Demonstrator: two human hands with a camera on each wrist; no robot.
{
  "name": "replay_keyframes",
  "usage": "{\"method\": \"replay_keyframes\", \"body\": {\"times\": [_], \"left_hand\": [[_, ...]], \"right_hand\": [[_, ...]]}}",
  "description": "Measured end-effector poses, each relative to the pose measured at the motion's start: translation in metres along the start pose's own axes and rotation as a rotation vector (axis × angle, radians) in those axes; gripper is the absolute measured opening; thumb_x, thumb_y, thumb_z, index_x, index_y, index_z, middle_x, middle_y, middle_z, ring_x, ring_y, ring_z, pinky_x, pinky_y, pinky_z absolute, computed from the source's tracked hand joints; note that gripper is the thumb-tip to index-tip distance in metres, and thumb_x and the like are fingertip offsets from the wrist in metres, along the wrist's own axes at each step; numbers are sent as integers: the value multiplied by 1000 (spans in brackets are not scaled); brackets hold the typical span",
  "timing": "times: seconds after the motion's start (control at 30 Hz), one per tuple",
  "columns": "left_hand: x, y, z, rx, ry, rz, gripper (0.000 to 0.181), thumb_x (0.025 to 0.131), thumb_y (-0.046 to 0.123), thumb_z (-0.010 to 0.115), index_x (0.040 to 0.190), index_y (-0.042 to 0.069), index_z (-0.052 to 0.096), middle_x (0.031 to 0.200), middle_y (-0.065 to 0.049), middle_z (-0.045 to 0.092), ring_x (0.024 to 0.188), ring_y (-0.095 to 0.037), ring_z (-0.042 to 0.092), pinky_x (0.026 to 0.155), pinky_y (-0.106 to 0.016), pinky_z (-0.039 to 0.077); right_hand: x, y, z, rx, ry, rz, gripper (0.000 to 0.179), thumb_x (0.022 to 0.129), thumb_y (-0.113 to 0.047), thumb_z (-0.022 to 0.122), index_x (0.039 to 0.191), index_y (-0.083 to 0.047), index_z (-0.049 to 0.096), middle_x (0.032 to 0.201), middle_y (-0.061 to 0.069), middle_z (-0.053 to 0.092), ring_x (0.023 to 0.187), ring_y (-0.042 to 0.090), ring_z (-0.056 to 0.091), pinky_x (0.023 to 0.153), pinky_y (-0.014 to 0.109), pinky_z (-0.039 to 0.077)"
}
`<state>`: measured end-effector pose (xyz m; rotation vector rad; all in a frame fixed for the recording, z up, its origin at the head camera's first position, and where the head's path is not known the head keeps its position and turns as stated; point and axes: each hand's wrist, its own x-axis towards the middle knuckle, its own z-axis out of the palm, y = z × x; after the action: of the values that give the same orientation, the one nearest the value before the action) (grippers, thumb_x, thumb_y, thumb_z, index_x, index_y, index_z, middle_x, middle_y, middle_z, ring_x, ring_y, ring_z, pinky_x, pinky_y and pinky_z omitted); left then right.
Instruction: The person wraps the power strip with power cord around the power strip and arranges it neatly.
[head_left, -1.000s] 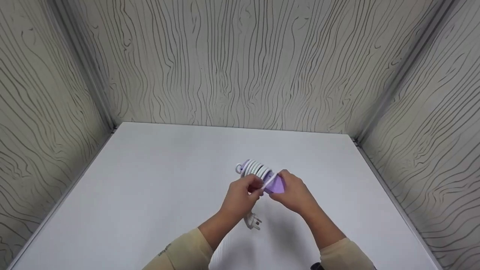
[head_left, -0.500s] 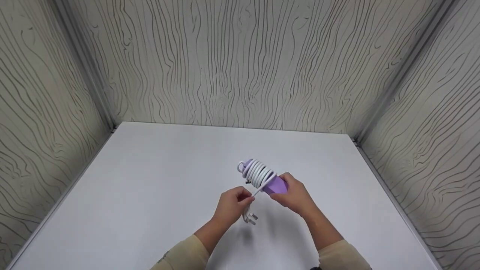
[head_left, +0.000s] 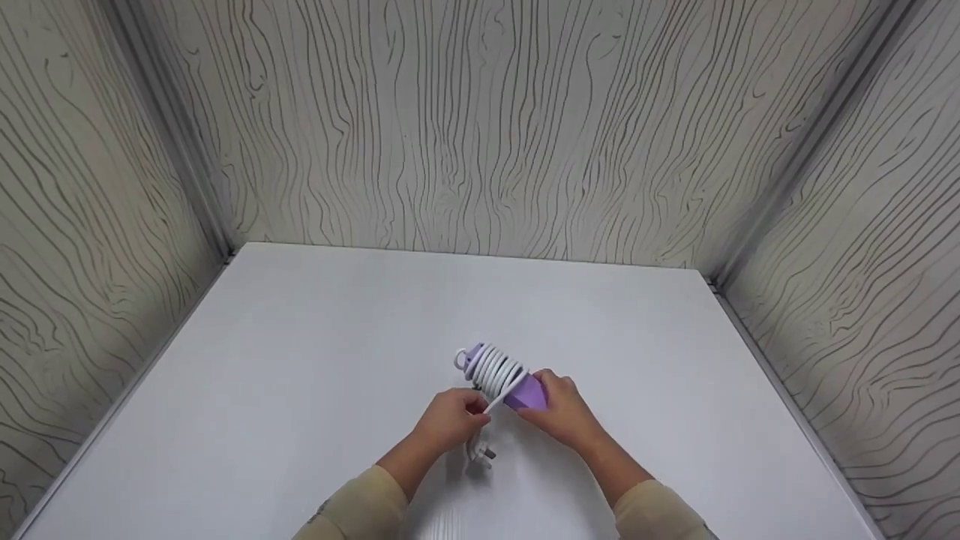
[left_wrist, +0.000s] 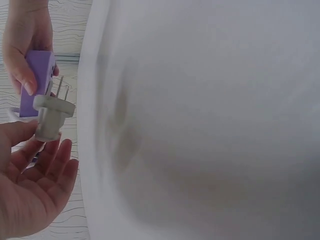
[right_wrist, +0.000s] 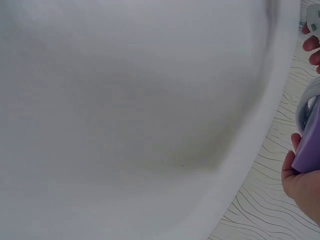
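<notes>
A purple power strip (head_left: 531,394) is held above the table, with a white cord (head_left: 496,370) wound round it in several turns. My right hand (head_left: 564,411) grips its near right end, thumb on one side and fingers on the other. To the left, my left hand (head_left: 450,418) pinches the cord where it leaves the windings, and that stretch runs straight between the hands. Below the left hand hangs the white plug (left_wrist: 50,116), its metal prongs showing in the left wrist view. A small cord loop sticks out at the strip's far left end.
The white table (head_left: 315,337) lies under both hands. Panels with a wood-grain pattern (head_left: 450,135) rise at the back and on both sides, joined by grey corner posts (head_left: 814,142).
My left hand has drawn away from the windings down and left, pulling the cord straight. Both hands and the power strip have then shifted lower and left, the plug moving along with them.
</notes>
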<state>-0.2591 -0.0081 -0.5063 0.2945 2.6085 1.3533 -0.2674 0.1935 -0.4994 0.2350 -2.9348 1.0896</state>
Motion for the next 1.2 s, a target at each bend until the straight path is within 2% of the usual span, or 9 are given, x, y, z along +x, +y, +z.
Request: {"method": "replay_keyframes", "body": {"times": [0.27,0.53,0.7,0.8,0.93,1.03,1.2], "left_hand": [[7,-9,2,160,10,39,4,78,9,65,81,11,63,80,5,61,72,-12,53,65,-30,46],[11,-16,4,274,0,34,18,80,13,64,66,18,53,63,6,47,59,-11,44,52,-28,36],[11,-18,5,356,0,49,21,78,14,64,62,18,52,58,7,46,54,-11,43,48,-28,35],[10,-18,3,372,-10,61,20,78,15,65,62,18,54,58,7,47,54,-11,43,48,-28,36],[11,-20,-3,394,-21,100,21,75,15,67,61,17,52,57,7,45,53,-10,42,48,-27,35],[12,-24,-7,412,-24,123,23,72,13,68,59,16,49,56,7,43,53,-10,41,48,-27,35],[12,-26,-11,428,-33,104,24,73,15,68,59,16,48,56,7,44,53,-10,41,49,-27,35]], "right_hand": [[9,11,19,-50,-27,-63,51,71,-32,74,111,-10,51,97,6,51,90,22,46,75,40,45],[14,19,30,-49,-34,-87,51,68,-32,75,108,-11,51,94,6,46,88,20,42,70,35,42],[13,26,34,-59,-57,-76,52,69,-31,74,112,-12,50,98,7,44,88,20,45,72,37,43],[14,26,36,-68,-66,-67,53,70,-31,74,113,-12,49,99,7,46,88,20,46,73,37,43],[15,20,38,-154,-45,-93,55,70,-31,73,114,-11,50,99,3,52,89,17,45,74,36,43],[15,14,40,-261,-6,-135,55,70,-30,72,115,-8,51,101,3,57,89,18,45,75,36,43],[13,4,43,-398,44,-147,57,68,-30,72,116,-8,51,100,5,58,88,21,48,74,41,44]]}}
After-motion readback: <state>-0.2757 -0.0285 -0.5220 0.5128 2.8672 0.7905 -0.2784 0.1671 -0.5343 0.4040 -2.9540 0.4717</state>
